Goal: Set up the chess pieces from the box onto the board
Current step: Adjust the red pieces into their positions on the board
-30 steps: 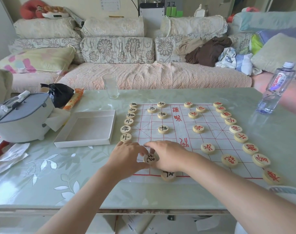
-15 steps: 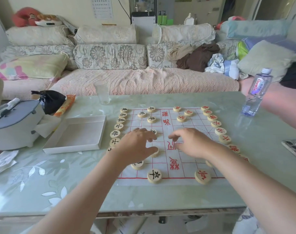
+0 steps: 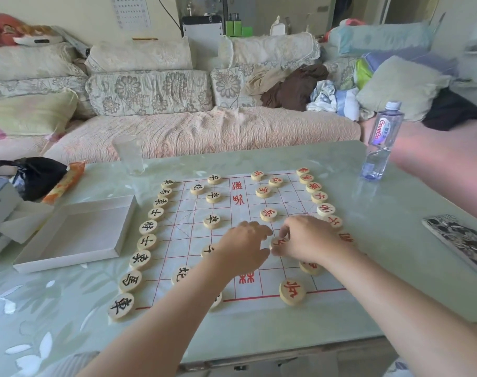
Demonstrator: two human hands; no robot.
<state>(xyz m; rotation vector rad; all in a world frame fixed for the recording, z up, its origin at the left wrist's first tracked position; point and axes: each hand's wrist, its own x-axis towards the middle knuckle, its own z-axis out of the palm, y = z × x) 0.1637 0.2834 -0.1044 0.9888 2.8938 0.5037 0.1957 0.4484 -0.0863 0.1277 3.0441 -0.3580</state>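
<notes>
placement of a red piece is the step in hand: the right hand pinches this disc at its rim, fingers curled over it, near the middle of the board. the left hand lies just beside it, fingers loosely stretched and holding nothing i can see; whether it touches the disc, i cannot tell. most pieces stand on the board already, black ones down its left edge, red down the right, and the box shows only its white floor, so the task looks close to done. next the disc should be set onto a line crossing and let go, without nudging its neighbours. the pieces are pale, flat wooden rounds with painted characters. the board is a thin creased sheet with red lines, likely to shift on the glossy table.
</notes>
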